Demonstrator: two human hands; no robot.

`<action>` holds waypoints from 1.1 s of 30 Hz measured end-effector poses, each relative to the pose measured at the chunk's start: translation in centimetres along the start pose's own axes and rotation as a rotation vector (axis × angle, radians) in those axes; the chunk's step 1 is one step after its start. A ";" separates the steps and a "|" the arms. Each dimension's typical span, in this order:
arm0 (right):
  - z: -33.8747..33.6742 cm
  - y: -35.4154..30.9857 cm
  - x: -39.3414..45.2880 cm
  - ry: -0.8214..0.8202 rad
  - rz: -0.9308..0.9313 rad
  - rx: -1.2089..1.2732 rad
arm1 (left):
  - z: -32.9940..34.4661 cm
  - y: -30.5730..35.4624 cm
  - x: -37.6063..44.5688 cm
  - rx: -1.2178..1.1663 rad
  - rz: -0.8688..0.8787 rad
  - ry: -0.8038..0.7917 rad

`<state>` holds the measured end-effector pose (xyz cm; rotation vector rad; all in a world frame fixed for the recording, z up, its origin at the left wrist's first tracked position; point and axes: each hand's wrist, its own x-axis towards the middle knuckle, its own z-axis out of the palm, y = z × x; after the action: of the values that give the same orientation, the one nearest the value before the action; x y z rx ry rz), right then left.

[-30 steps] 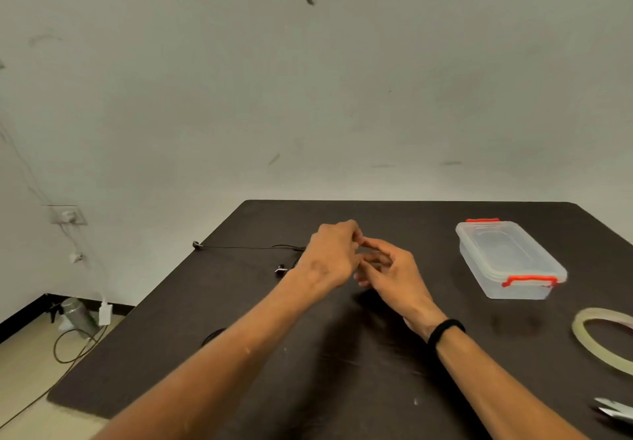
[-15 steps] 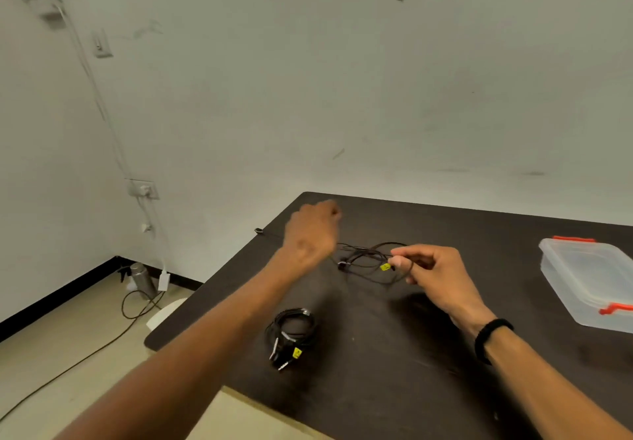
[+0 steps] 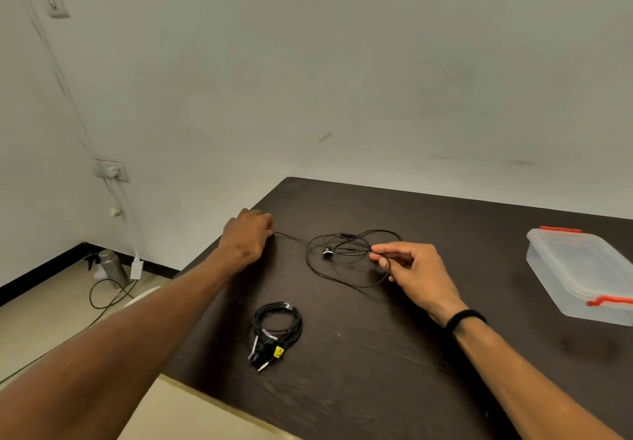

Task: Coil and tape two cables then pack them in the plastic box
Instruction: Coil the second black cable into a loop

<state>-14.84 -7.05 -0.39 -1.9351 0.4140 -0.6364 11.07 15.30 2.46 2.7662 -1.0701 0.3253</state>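
Note:
A thin black earphone cable (image 3: 346,254) lies in loose loops on the dark table (image 3: 376,354). My right hand (image 3: 412,273) pinches several of its loops between thumb and fingers. My left hand (image 3: 248,236) is at the table's left edge, its curled fingers holding the far end of that cable, which runs in a line back to the loops. A second black cable (image 3: 276,331), coiled into a bundle with a yellow tag, lies nearer to me. The clear plastic box (image 3: 579,273) with red clips and its lid on sits at the right.
The table's left edge and near corner drop to a tiled floor. Down there stand a metal bottle (image 3: 111,266) and a white charger (image 3: 136,268) with a cord. The wall behind carries a socket (image 3: 111,170).
The view has swung left and the tape roll and scissors have left the frame. My hands, close together a second ago, have spread apart, the left drawing the cable's end out to the left.

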 end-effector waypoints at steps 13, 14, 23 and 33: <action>-2.7 -0.3 -0.8 0.263 0.090 0.670 | -3.9 9.7 0.4 -0.609 -0.100 0.353; -3.5 -0.2 -1.0 0.282 0.102 0.734 | -4.1 10.7 0.5 -0.629 -0.148 0.333; -10.5 -0.8 -2.3 0.265 -0.028 0.518 | -3.1 25.5 -3.4 -0.782 0.313 0.084; -13.8 0.8 -1.8 0.394 -0.010 0.389 | 1.4 26.7 -3.0 -0.627 0.240 0.179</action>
<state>-24.53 -16.41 3.26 -1.4428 0.4830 -1.0294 -8.99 -2.61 2.17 2.0284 -1.2056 0.2113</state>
